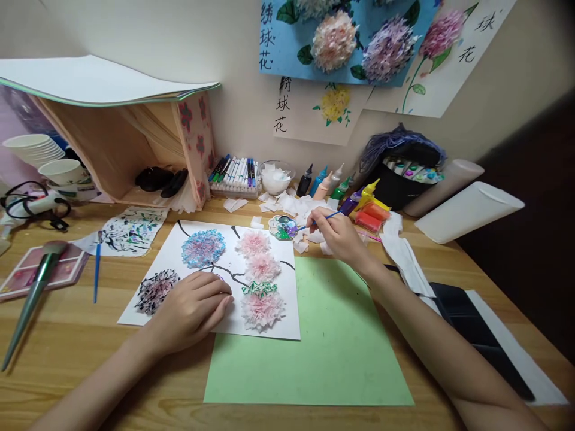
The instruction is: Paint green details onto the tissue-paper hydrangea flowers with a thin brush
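My right hand (332,233) pinches a thin blue paintbrush (324,219), its tip at the small round paint palette (283,227) with green and purple paint in its wells. My left hand (197,305) lies on the white paper (224,323), fingers together and slightly bent, with nothing visible in it. On this paper are black painted branches and ruffled tissue flowers: a blue-purple flower (203,248), a black-tipped flower (157,292) partly behind my left hand, and several pink flowers (263,310) at the right. A green-edged tissue piece (259,289) sits between two pink ones.
A green sheet (309,359) lies partly under the white paper. Paint bottles (321,182), tissue scraps (287,203) and a marker box (233,179) stand behind. At left lie another blue brush (97,272), a paint-stained tissue (132,232) and a large makeup brush (38,293).
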